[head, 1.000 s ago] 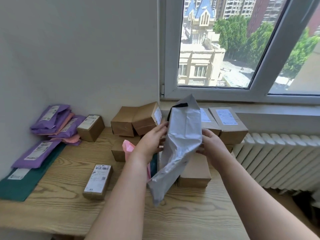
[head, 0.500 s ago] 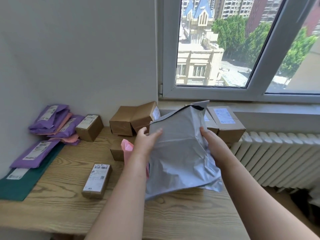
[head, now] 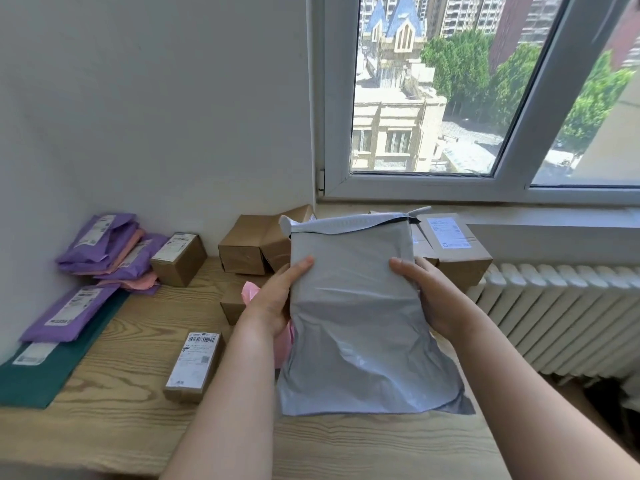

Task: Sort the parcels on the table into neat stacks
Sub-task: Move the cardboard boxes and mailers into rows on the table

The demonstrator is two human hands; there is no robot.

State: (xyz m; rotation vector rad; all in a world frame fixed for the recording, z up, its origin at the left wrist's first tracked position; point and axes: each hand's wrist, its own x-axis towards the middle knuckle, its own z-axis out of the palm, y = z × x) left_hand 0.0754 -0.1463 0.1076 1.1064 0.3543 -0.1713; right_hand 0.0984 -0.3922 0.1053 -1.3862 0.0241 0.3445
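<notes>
Centrally, grey poly mailer [head: 356, 323] being held upright over wooden worktop [head: 121, 427], folded flap on top, lower edge hanging near worktop surface. Left hand [head: 277, 299] pinching mailer's left edge, right hand [head: 433, 296] pinching right edge, thumbs lying on front face; both grips grasping mailer. Purple mailers [head: 104, 247] lying piled at frame's left by wall. Small labelled box [head: 194, 365] sitting lower left of mailer. Brown cartons [head: 242, 247] standing behind.

The grey mailer [head: 356, 306] hides most of the pink parcel [head: 251, 292].
</notes>
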